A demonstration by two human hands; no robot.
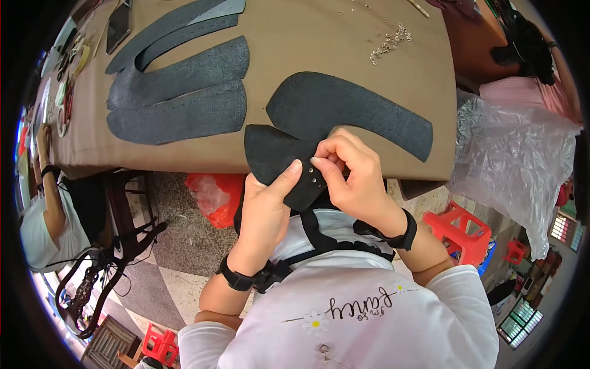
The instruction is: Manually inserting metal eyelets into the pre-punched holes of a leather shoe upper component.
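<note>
My left hand (265,206) grips a dark, leather-like panel (270,150) just off the table's front edge, its thumb lying across the face. A few shiny metal eyelets (313,179) sit in a row on the panel. My right hand (353,169) is closed in a pinch against the panel beside that row; whatever is between its fingertips is too small or hidden to name. Behind the hands, a curved dark panel (362,111) with small holes lies on the table, partly covered by the held one.
More dark curved panels (178,117) lie at the left of the brown-covered table (295,37). Loose eyelets (390,44) are scattered at the far right. A phone (119,26) rests far left. Clear plastic sheeting (513,154) hangs at right, above a red stool (461,230). Other people sit at both sides.
</note>
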